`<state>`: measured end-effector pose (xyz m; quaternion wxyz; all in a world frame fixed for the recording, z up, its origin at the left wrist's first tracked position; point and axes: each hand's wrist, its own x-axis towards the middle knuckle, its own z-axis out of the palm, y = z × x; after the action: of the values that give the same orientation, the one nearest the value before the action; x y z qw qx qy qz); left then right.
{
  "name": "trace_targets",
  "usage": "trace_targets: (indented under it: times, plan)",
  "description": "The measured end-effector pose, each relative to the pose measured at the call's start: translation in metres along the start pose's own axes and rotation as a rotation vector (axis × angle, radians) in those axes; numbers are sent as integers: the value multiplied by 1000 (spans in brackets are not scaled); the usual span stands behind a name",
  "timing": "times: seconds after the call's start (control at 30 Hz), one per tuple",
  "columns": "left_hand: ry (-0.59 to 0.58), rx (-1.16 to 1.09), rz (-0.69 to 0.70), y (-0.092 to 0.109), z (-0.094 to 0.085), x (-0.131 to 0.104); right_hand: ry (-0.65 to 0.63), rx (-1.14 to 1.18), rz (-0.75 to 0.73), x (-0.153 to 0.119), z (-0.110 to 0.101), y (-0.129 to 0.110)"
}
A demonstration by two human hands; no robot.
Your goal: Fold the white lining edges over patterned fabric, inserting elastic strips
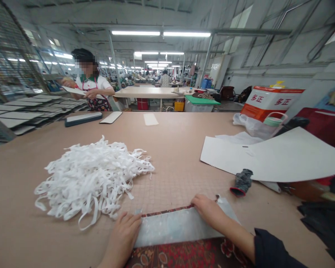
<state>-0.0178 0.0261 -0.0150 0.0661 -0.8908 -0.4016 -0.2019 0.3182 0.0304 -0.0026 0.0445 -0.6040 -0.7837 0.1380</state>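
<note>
A pale grey, slightly see-through strip point(170, 227) lies across dark red patterned fabric point(178, 255) at the table's near edge. Along the strip's far side shows a narrow band of the same fabric. My left hand point(125, 232) rests at the strip's left end, its fingers stretched out flat on the corner. My right hand point(208, 210) is bent over the far edge towards the right end, fingertips closed on the fabric band; its thumb is hidden. Left of the strip lies a large heap of white narrow tapes point(92, 178).
A grey knitted cuff with red rim point(241, 182) and large white sheets point(268, 156) lie to the right. Pale panels point(111, 117) lie at the brown table's point(178, 149) far edge. A co-worker point(92, 83) holds a panel beyond, left. An orange-white container point(270, 102) stands back right.
</note>
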Motion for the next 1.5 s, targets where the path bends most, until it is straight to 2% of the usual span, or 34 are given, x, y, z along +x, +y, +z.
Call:
trace_targets:
  times: [0.1, 0.2, 0.27, 0.37, 0.5, 0.57, 0.67, 0.8, 1.13, 1.5]
  plan:
    - [-39, -15, 4, -4, -2, 6, 43, 28, 15, 6, 0, 4]
    - [-68, -86, 15, 1, -7, 24, 95, -69, -53, 7, 8, 10]
    - [-117, -171, 29, 14, -10, 44, 128, -140, -121, 8, 14, 14]
    - [-233, -301, 73, 50, -7, 77, 152, -223, -228, 10, 16, 17]
    - [-376, -255, 199, 105, 19, 105, 119, -309, -366, 12, 7, 14]
    - [-378, -167, 229, 125, 37, 110, 75, -334, -394, 14, -1, 11]
    - [-326, -70, 255, 141, 57, 108, -22, -346, -415, 19, -12, 9]
    - [-285, -37, 266, 142, 65, 103, -83, -321, -440, 26, -18, 11]
    - [-257, -38, 241, 142, 63, 100, -86, -233, -401, 25, -13, 17]
    - [-273, -56, 229, 141, 62, 102, 15, -45, -225, 27, -4, 29]
